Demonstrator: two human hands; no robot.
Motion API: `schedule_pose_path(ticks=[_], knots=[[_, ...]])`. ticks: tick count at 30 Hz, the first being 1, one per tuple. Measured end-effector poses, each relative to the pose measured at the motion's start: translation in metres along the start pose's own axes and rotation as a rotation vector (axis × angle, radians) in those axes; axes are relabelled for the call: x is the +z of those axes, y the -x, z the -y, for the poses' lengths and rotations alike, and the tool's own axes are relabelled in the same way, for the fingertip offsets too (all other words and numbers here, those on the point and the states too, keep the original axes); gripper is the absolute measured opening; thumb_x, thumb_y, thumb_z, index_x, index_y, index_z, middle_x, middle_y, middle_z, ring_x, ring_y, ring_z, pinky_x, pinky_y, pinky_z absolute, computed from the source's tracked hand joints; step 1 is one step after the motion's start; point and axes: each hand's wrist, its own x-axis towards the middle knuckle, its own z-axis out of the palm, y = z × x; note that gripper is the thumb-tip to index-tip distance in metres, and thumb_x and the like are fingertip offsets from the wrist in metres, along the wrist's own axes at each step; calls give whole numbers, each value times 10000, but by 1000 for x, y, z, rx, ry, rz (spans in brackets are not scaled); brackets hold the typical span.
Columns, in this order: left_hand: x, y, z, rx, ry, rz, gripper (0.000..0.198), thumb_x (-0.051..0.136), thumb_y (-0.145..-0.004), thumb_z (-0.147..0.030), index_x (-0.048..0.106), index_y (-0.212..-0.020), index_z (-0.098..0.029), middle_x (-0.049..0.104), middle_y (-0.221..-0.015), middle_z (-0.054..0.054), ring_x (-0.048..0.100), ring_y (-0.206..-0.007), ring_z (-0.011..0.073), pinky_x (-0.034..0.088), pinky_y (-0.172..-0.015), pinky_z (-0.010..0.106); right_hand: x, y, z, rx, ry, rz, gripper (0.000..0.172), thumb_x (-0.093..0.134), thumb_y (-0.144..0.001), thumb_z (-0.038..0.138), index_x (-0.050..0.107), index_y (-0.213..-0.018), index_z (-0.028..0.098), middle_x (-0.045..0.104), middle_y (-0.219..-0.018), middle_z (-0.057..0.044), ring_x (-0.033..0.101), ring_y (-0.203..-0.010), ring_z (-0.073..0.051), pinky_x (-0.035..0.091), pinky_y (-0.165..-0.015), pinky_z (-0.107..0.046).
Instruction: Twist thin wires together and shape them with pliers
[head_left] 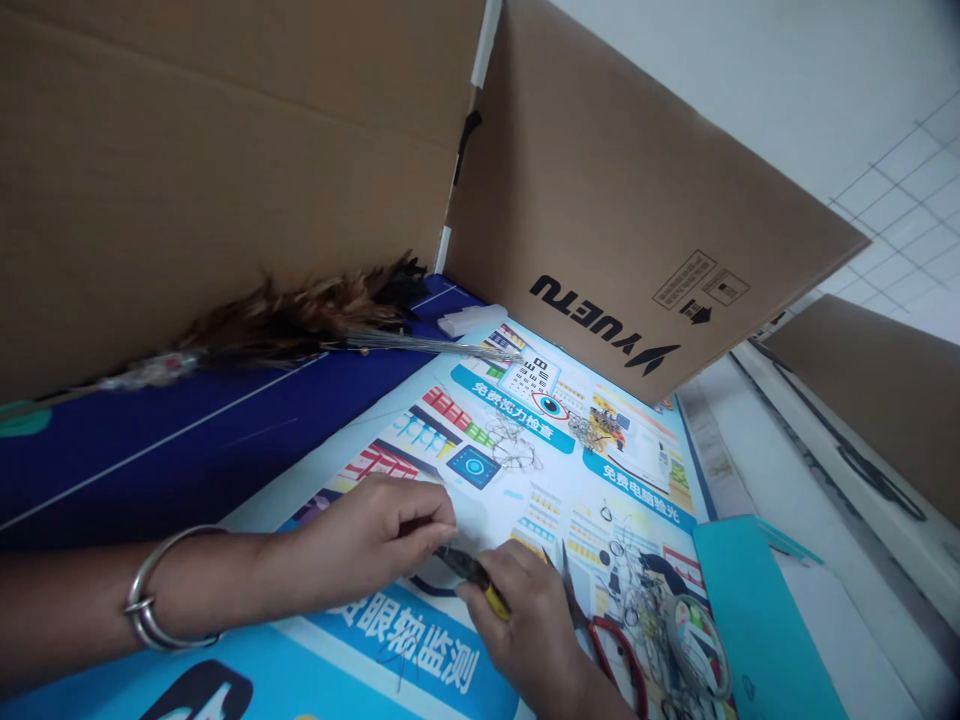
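My right hand (525,610) is wrapped round a pair of pliers (466,568) with dark jaws and yellow-and-black handles. The jaws point left, towards the fingertips of my left hand (405,525). Those fingers are pinched together right at the plier tips, and whatever they hold is too small or hidden to make out. Just right of my right hand lie red-handled scissors (619,655), their blades pointing away from me. Beyond my hands, coils of thin wire (517,445) rest on the printed poster sheet (480,515).
Tall cardboard panels (600,200) stand behind and to the left. Brown feathers (300,310) and a bundle of thin wires (435,343) lie along the back. At right are a tangle of small metal pieces (645,600), a tape roll (697,645) and a teal box (757,610).
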Motion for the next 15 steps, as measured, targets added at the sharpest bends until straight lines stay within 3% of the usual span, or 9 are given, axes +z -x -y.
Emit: schedule_pose_path(ticks=[3,9,15], knots=[[-1,2,-1,88,-105,-8,288,443,-894,-299,618,-706,-169,638,-639,6,553,-593,126,363,-568,234,-3,-2,0,53,-68,75,142,585,-905,312,624,-830,198,634,-766,-29,604,-718,-170,428,-629,-251],[2,2,4,114,-175,30,303,437,-923,-315,632,-735,-179,654,-663,17,573,-618,140,351,-587,245,-7,-3,1,79,-85,120,125,596,-888,295,621,-802,208,623,-751,-10,606,-700,-152,439,-627,-232],[-4,-5,2,74,-124,29,271,476,-902,-307,619,-701,-193,623,-636,-10,544,-596,129,345,-575,225,2,0,-2,51,4,0,120,576,-905,307,631,-881,204,634,-809,-43,607,-759,-186,462,-660,-264]])
